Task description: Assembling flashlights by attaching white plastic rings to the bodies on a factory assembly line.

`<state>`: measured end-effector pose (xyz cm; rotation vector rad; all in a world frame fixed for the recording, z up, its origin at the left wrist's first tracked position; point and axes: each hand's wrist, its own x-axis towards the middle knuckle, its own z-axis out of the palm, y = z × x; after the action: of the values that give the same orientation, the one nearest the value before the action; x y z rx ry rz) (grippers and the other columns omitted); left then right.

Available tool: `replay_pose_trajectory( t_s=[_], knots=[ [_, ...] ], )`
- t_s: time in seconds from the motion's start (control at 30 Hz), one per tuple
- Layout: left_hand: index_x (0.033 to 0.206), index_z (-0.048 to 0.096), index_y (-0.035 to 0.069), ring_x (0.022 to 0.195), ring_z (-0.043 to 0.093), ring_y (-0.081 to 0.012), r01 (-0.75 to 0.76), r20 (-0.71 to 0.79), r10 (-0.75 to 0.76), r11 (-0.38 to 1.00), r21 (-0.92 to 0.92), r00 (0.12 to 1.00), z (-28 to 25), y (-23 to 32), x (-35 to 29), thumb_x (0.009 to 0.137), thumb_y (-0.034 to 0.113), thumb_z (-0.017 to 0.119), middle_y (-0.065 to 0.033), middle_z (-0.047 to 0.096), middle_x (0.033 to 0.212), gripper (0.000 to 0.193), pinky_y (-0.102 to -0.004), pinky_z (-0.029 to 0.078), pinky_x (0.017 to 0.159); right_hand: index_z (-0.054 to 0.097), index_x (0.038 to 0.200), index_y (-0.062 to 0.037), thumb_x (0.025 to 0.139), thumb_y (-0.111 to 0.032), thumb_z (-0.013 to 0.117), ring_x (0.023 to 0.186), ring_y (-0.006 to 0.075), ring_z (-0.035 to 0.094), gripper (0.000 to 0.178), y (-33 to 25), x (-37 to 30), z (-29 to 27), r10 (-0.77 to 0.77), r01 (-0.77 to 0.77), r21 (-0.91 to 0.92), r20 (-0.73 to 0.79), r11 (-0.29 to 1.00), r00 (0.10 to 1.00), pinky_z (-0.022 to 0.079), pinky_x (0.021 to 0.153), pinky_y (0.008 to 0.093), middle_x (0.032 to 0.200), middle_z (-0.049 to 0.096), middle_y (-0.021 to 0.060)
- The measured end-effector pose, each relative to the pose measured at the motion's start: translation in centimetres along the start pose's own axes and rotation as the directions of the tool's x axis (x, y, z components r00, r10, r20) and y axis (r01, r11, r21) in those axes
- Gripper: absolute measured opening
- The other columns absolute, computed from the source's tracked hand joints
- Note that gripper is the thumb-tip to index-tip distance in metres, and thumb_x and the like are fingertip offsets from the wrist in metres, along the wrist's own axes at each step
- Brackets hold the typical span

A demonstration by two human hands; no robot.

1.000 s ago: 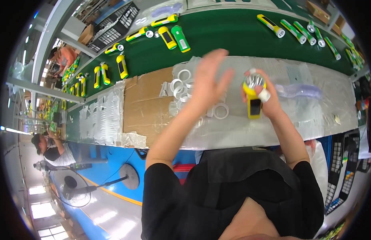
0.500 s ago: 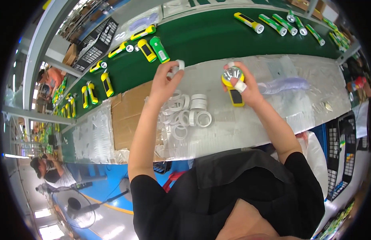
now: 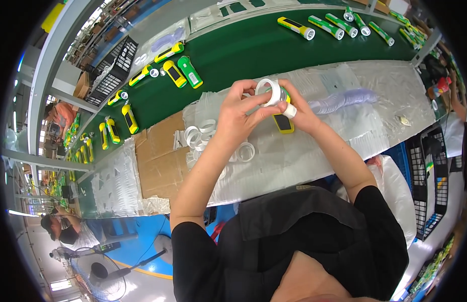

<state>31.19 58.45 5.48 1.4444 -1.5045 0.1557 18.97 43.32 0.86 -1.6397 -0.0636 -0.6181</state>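
Note:
My left hand (image 3: 243, 107) pinches a white plastic ring (image 3: 260, 89) by its edge. The ring stands in front of the head of a yellow flashlight (image 3: 284, 124) and hides most of that head; whether the two touch I cannot tell. Around the flashlight's upper part my right hand (image 3: 299, 106) is wrapped, with white tape on its thumb. A dark panel shows on the flashlight's body, which points down toward me. Left of and below my left hand lie several loose white rings (image 3: 207, 126) on the plastic-covered bench, some partly hidden by my forearm.
Beyond the bench runs a green belt (image 3: 233, 58) with yellow and green flashlights (image 3: 174, 74) on it. Crumpled purple plastic film (image 3: 347, 100) lies to the right. Brown cardboard (image 3: 163, 156) covers the bench's left part. A metal post (image 3: 39, 85) rises at left; black crates (image 3: 426, 181) stand at right.
My left hand has moved right with the white ring, up to the flashlight head. My right hand still holds the flashlight. The view has shifted slightly.

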Motion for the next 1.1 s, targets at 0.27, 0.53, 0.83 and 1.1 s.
replay_pose_trajectory(
  t_s=[0.27, 0.53, 0.83, 1.1],
  knots=[
    [0.103, 0.073, 0.013, 0.1, 0.056, -0.0328, -0.109, 0.065, 0.106, 0.993, 0.048, 0.992, -0.7, 0.3, 0.3, 0.069, 0.026, 0.084, -0.0136, 0.057, 0.107, 0.039, -0.0415, 0.05, 0.084, 0.061, 0.116, -0.0035, 0.072, -0.023, 0.083, 0.11, 0.0252, 0.061, 0.053, -4.1, 0.1, -4.4, -0.215, 0.217, -0.715, 0.094, 0.665, 0.972, 0.047, 0.095, 0.0391, 0.118, 0.064, 0.0123],
    [0.086, 0.061, 0.012, 0.076, 0.063, -0.036, -0.076, -0.029, 0.075, 0.997, -0.022, 0.997, 7.2, 0.5, 1.0, 0.059, 0.035, 0.085, -0.0113, 0.063, 0.076, 0.043, -0.0452, 0.05, 0.066, 0.055, 0.124, 0.0002, 0.072, -0.004, 0.072, 0.094, 0.0229, 0.062, 0.055, -10.4, 1.3, -8.1, -0.052, 0.39, -0.742, 0.435, 0.545, 0.899, 0.049, 0.082, 0.0323, 0.12, 0.058, 0.0112],
    [0.089, 0.062, 0.013, 0.078, 0.063, -0.0356, -0.064, -0.049, 0.06, 0.995, -0.082, 0.997, 7.1, 0.3, 1.0, 0.06, 0.03, 0.084, -0.0125, 0.063, 0.078, 0.04, -0.0457, 0.05, 0.067, 0.056, 0.103, -0.0022, 0.07, -0.007, 0.075, 0.075, 0.0097, 0.052, 0.038, -12.0, 2.7, -6.3, 0.311, 0.049, -0.718, 0.361, 0.695, 0.879, 0.043, 0.064, 0.0246, 0.087, 0.052, 0.0014],
    [0.097, 0.062, 0.011, 0.084, 0.061, -0.0379, 0.058, -0.041, -0.059, 0.998, -0.02, 0.997, 4.3, -0.2, 0.9, 0.068, 0.023, 0.082, -0.0157, 0.061, 0.084, 0.037, -0.0474, 0.05, 0.071, 0.052, 0.08, -0.0012, 0.07, -0.055, 0.069, 0.07, 0.0366, 0.059, 0.057, -8.8, 4.7, -3.0, 0.188, 0.029, -0.968, 0.077, 0.248, 0.979, 0.045, 0.06, 0.0445, 0.074, 0.058, 0.0186]
  ],
)
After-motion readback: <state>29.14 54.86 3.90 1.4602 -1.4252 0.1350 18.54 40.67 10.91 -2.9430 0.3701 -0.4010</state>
